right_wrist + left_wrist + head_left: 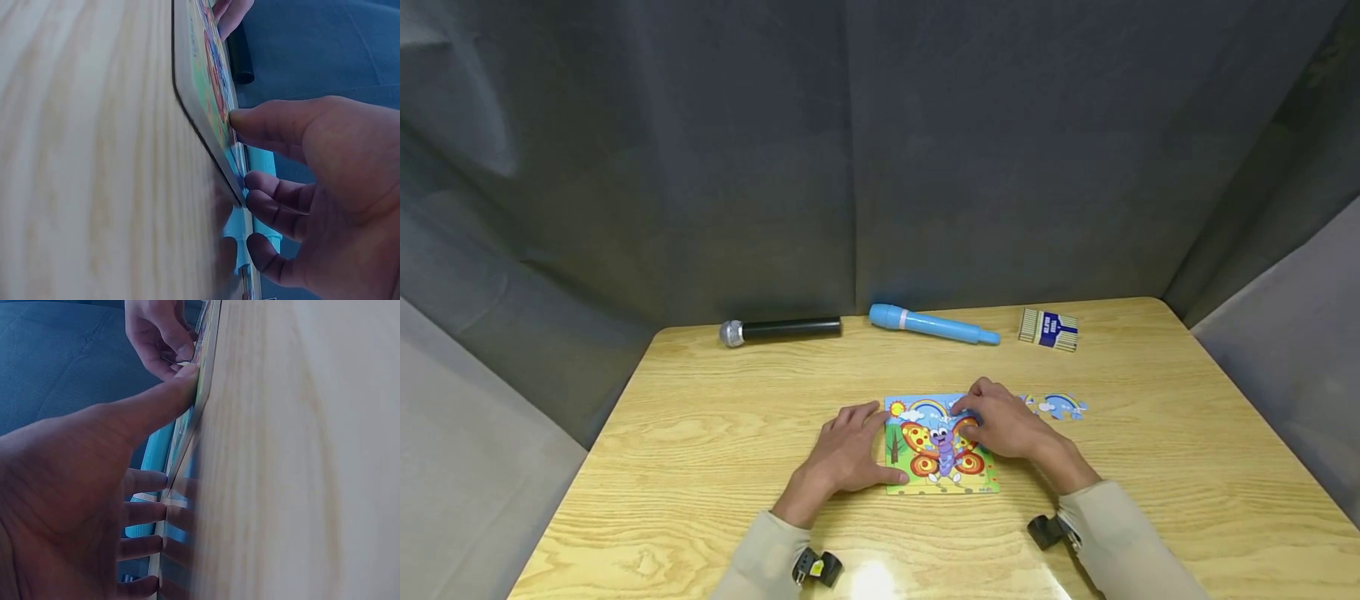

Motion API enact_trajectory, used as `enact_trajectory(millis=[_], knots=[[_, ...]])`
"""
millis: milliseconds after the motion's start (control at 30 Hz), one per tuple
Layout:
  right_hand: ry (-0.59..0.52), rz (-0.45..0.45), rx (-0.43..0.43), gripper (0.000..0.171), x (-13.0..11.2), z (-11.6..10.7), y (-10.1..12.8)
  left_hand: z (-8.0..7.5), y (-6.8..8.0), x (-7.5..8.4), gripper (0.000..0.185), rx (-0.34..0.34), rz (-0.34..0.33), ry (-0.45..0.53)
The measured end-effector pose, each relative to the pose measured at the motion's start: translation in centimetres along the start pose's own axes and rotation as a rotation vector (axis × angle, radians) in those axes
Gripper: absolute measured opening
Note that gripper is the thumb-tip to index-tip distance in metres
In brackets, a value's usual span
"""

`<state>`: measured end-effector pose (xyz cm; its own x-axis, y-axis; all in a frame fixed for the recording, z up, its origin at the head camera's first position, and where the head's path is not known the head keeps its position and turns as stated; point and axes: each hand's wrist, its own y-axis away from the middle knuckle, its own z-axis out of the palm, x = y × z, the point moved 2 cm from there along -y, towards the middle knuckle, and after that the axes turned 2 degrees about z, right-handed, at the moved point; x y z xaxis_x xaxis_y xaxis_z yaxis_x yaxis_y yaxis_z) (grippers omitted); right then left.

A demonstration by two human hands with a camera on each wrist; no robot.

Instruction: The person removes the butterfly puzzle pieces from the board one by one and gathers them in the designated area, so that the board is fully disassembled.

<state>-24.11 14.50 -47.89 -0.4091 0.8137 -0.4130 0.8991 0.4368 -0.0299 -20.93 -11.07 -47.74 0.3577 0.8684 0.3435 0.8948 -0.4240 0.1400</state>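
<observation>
A butterfly jigsaw puzzle (925, 483) lies flat on the table in the head view, its thin board seen edge-on in both wrist views. My left hand (848, 450) rests at the puzzle's left side. Its thumb touches the lower left edge and its extended fingers are spread by the upper left corner. My right hand (1006, 421) is over the upper right part, thumb and fingers bent around a puzzle piece (964, 427) there. That hand hides much of the piece. Just right of it, loose rainbow puzzle pieces (1062, 406) lie on the table, partly covered by the hand.
Along the back of the wooden table (715, 417) lie a black microphone (790, 328), a blue tube-shaped toy (936, 325) and a banded bundle of thin sticks (1048, 329). A dark grey curtain (760, 167) hangs behind the table.
</observation>
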Motion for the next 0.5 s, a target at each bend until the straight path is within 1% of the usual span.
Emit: enact_trajectory(millis=[100, 333, 500], knots=[[-0.008, 0.0, 0.005, 0.023, -0.04, -0.02, -0.09, 0.04, 0.02, -0.02, 0.095, 0.001, 0.002, 0.001], [-0.051, 0.039, 0.003, 0.022, 0.0, -0.05, -0.13, -0.02, -0.01, 0.03, 0.095, 0.002, 0.0, -0.011], [-0.057, 0.051, 0.001, 0.023, -0.11, -0.09, -0.14, 0.02, 0.0, 0.01, 0.095, 0.001, -0.003, -0.021]])
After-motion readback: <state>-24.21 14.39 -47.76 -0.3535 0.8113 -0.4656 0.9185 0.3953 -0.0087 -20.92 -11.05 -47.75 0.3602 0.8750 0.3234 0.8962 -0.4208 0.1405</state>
